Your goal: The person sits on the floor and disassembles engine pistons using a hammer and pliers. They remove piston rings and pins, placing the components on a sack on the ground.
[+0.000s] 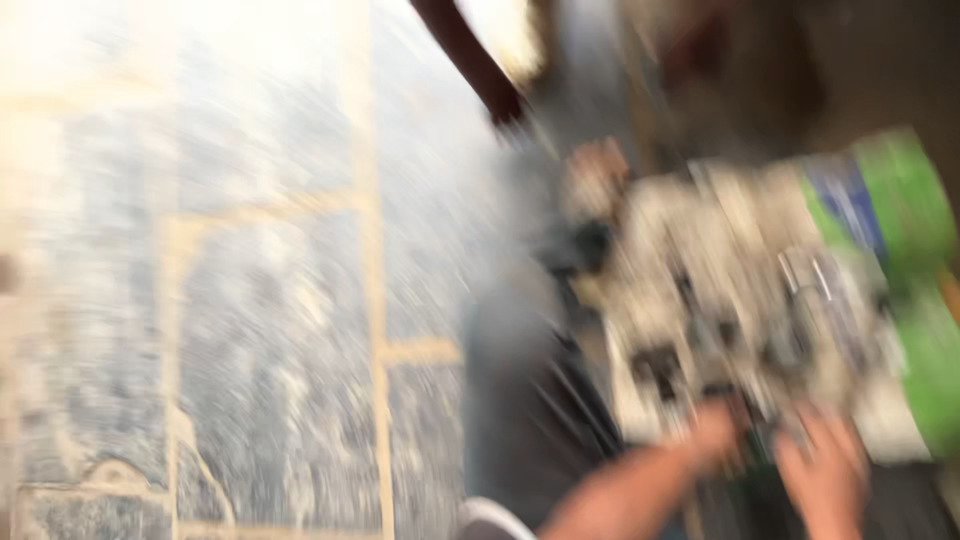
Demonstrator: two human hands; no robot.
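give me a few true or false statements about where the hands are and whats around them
1. Both hands reach to a pale blurred object with dark parts. True: the left hand and right hand meet the pale object at its near edge.
2. The floor is plain red carpet. False: the floor is speckled grey with pale lines.
3. A green part lies on the object's right side. True: the green part.
4. The picture is sharp. False: it is strongly blurred.
5. The hands are far apart. False: they sit close together.
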